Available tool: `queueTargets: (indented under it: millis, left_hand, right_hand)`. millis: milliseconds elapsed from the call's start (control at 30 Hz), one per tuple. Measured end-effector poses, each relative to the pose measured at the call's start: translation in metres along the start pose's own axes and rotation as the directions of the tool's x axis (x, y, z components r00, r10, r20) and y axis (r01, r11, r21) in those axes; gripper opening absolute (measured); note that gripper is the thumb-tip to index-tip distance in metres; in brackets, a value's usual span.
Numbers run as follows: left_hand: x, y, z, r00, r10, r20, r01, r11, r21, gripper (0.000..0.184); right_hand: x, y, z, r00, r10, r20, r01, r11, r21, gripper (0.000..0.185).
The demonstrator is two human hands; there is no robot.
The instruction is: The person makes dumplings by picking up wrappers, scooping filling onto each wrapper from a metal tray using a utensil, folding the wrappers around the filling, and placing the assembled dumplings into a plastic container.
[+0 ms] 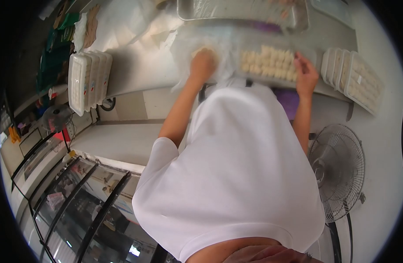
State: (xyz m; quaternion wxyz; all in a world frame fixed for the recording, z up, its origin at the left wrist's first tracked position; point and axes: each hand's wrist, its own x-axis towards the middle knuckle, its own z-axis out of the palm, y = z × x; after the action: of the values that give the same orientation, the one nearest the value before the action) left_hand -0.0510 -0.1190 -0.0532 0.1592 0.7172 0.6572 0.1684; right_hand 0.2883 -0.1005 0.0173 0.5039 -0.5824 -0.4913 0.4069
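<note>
My left hand (204, 65) reaches down into a spread sheet or bag of thin clear plastic (181, 55) on the metal table. Its fingers curl over something pale yellow, mostly hidden beneath them. To the right lies a clear plastic tray (278, 81) filled with rows of small pale dough pieces (265, 61). At the right end of those rows is my right hand (305, 73), its fingertips pinched together against the last pieces. Whether a piece is between those fingertips is too blurred to make out.
Stacked, filled clear trays (363, 85) stand at the table's right end, more trays (81, 83) at its left edge. A large plastic-covered tray (241, 11) lies at the back of the metal table (144, 65). A standing fan (337, 171) is close on my right.
</note>
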Motion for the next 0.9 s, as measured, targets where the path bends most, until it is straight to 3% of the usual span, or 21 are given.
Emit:
queueTargets:
  millis: [100, 167, 300, 367, 467, 533, 667, 700, 767, 900]
  left_hand:
    - [0.002, -0.011, -0.001, 0.999, -0.021, 0.037, 0.021, 1.000, 0.001, 0.020]
    - [0.006, -0.029, 0.001, 0.990, -0.067, 0.127, 0.089, 0.981, -0.172, 0.021]
    - [0.010, -0.039, -0.005, 0.990, -0.030, 0.139, 0.063, 0.969, -0.239, 0.022]
    - [0.014, -0.036, -0.012, 0.963, -0.094, 0.254, 0.158, 0.956, -0.245, 0.022]
    - [0.018, -0.036, -0.019, 0.963, -0.063, 0.262, 0.136, 0.954, -0.269, 0.020]
    - [0.019, -0.042, -0.009, 0.961, -0.033, 0.273, 0.091, 0.975, -0.203, 0.020]
    - [0.013, -0.018, -0.016, 0.952, 0.070, 0.297, -0.029, 0.989, -0.142, 0.020]
    - [0.019, -0.022, -0.019, 0.956, 0.062, 0.288, -0.022, 0.990, -0.138, 0.020]
    - [0.027, -0.037, -0.024, 0.979, -0.014, 0.204, 0.079, 0.946, -0.313, 0.018]
    - [0.033, -0.058, -0.030, 0.978, -0.098, 0.183, 0.160, 0.917, -0.364, 0.015]
  right_hand:
    - [-0.003, 0.003, 0.000, 1.000, -0.014, 0.015, 0.014, 1.000, 0.009, 0.029]
    - [-0.006, 0.004, -0.001, 1.000, 0.000, 0.015, 0.000, 1.000, -0.005, 0.029]
    - [-0.007, 0.008, -0.003, 0.999, 0.016, 0.042, -0.013, 0.998, -0.060, 0.031]
    - [-0.006, 0.010, -0.003, 0.998, 0.018, 0.062, -0.015, 0.998, -0.053, 0.031]
    - [-0.003, 0.008, -0.001, 0.996, -0.021, 0.087, 0.028, 0.997, -0.076, 0.031]
    - [0.000, 0.004, 0.001, 0.994, -0.042, 0.098, 0.064, 0.969, -0.240, 0.031]
    - [0.006, -0.021, 0.009, 0.991, 0.033, 0.133, 0.015, 0.938, -0.347, 0.031]
    - [0.011, -0.023, 0.010, 0.982, 0.047, 0.181, 0.027, 0.924, -0.382, 0.031]
    - [0.012, -0.025, 0.017, 0.973, 0.077, 0.218, 0.020, 0.912, -0.410, 0.031]
    - [0.024, -0.021, 0.014, 0.977, -0.045, 0.209, 0.133, 0.894, -0.428, 0.032]
